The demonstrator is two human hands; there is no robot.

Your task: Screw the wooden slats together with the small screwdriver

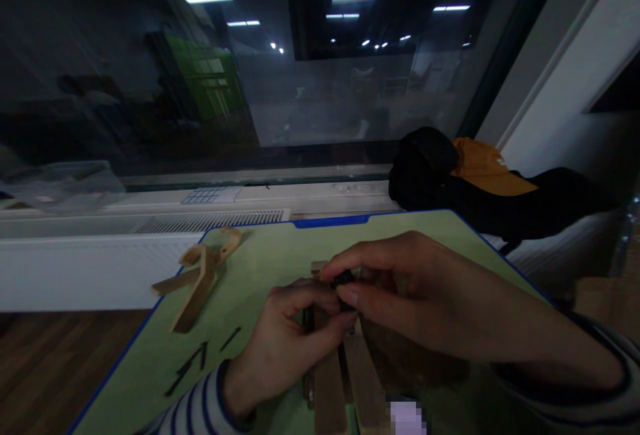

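Between the thumb and index finger of my right hand (405, 288) is a small black piece (344, 280), mostly covered by the fingertips. My left hand (293, 338) is closed right beside it, thumb and bent fingers near the same spot; what they grip is hidden. Both hands are above a wooden piece with long, parallel slats (330, 388), which runs toward me with a dark gap between the slats. A small metal part (351, 330) shows on it just below my left thumb. The wood's far end (319, 266) sticks out past my left fingers.
A pale green, blue-edged table (280, 242) holds curved wooden parts (203, 278) and several dark screws (187, 368) at left. Beyond are a radiator (100, 268), a windowsill with a clear plastic container (70, 182), a black bag (423, 165) and an orange cap (493, 168).
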